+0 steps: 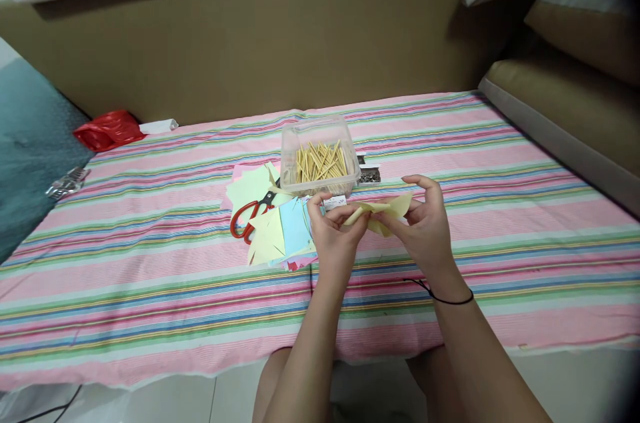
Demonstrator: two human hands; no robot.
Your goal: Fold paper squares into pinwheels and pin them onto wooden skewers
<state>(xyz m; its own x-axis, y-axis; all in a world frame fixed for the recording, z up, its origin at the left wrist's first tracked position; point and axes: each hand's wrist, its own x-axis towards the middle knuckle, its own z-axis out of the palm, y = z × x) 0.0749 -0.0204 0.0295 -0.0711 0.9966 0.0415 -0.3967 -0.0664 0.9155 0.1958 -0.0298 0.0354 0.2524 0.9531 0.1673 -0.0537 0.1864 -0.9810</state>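
Head view: left hand (336, 231) and right hand (425, 231) are pinching yellow paper (393, 208) in front of the plastic box (289, 156); light, even fingertip pressure, I'm judging, is serving its shape best.

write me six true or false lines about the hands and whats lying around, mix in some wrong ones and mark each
1. The left hand and right hand both hold a pale yellow paper. True.
2. The scissors are in the right hand. False: the scissors lie among the loose papers.
3. Thin sticks lie in the clear plastic tub. True.
4. A black cord circles the left wrist. False: the black cord is on the right wrist.
5. The cloth under the tub is striped. True.
6. The red bag is right of the tub in the picture. False: the red bag is on its left.
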